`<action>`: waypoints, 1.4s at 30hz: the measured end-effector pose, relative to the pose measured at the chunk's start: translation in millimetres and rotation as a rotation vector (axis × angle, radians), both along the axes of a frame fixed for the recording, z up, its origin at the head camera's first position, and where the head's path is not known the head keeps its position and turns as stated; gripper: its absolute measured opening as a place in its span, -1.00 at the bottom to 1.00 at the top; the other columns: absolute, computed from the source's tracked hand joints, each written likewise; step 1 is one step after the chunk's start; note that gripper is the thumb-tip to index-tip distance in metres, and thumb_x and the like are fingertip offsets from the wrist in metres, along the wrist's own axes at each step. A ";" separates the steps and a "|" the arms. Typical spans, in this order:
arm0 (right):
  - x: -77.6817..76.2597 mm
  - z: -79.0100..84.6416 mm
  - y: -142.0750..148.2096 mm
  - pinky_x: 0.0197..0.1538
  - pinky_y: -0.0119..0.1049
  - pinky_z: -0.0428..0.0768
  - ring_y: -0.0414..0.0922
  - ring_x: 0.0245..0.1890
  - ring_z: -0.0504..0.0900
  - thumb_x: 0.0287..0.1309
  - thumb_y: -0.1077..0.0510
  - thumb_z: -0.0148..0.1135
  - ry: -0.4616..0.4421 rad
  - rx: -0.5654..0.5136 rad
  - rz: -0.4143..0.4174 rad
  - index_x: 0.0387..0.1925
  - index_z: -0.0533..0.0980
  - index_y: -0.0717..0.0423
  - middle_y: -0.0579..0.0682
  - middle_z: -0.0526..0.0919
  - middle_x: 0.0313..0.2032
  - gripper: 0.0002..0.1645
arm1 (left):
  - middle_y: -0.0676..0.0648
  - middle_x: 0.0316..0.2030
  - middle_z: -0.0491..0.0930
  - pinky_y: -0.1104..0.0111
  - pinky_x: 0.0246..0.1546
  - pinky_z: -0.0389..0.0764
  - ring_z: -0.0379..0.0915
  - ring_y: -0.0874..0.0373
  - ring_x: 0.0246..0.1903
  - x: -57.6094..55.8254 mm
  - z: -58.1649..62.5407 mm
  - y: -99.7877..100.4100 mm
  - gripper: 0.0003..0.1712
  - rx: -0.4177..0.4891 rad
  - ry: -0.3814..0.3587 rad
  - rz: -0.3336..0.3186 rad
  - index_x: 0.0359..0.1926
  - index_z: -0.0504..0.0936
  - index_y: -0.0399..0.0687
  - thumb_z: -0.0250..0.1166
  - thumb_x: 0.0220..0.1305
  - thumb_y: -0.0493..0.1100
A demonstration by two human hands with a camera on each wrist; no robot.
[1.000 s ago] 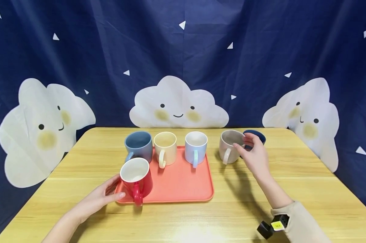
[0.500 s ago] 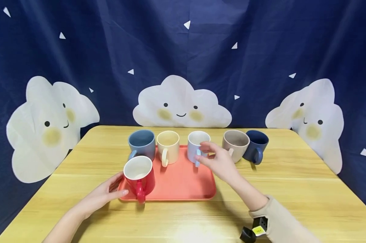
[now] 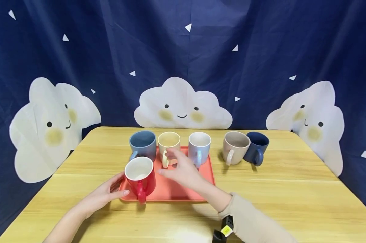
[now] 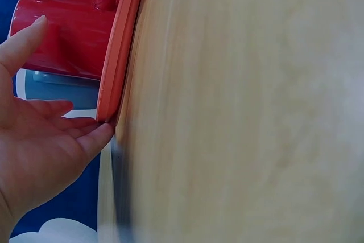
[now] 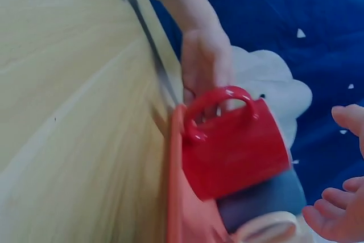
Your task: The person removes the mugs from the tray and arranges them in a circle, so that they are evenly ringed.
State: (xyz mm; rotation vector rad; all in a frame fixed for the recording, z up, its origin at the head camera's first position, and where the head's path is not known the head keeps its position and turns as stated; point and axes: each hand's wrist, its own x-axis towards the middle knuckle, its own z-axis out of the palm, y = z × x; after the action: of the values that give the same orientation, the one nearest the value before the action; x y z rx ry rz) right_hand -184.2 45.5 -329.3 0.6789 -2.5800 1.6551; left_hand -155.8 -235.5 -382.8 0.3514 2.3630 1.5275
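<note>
My left hand lies at the left edge of the coral tray, its fingertips against the tray's corner in the left wrist view. Its thumb stretches toward the red mug, which stands at the tray's front left. Over the tray, my right hand is held with thumb and fingers apart and nothing between them. The fingers overlap the cream mug near its handle in the head view. Behind the red mug stands a grey-blue mug; a light blue mug sits at the tray's back right.
To the right of the tray, a taupe mug and a navy mug stand side by side on the wooden table. A dark blue curtain with white clouds hangs behind the table's back edge.
My right hand has moved left from the taupe mug, past the light blue mug, to in front of the cream mug. The left hand has stayed at the tray's edge.
</note>
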 end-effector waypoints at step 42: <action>-10.6 -39.5 -51.0 -0.05 -0.35 0.46 -0.17 -0.05 0.42 -0.21 0.03 0.52 0.020 0.041 0.078 0.22 0.27 0.19 -0.02 0.42 0.05 -0.06 | -0.44 0.33 -0.02 -0.07 0.28 -0.02 -0.14 -0.30 0.32 -3.2 -0.9 2.5 -0.10 0.114 -0.099 0.101 0.36 -0.05 -0.46 0.23 0.22 -0.11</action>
State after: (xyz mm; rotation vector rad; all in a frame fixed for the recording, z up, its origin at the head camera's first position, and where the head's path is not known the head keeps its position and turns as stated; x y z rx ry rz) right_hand -194.7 -5.5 -368.8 0.8034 -2.6132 1.6112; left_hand -159.0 -232.9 -383.7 0.1795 2.2543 1.6890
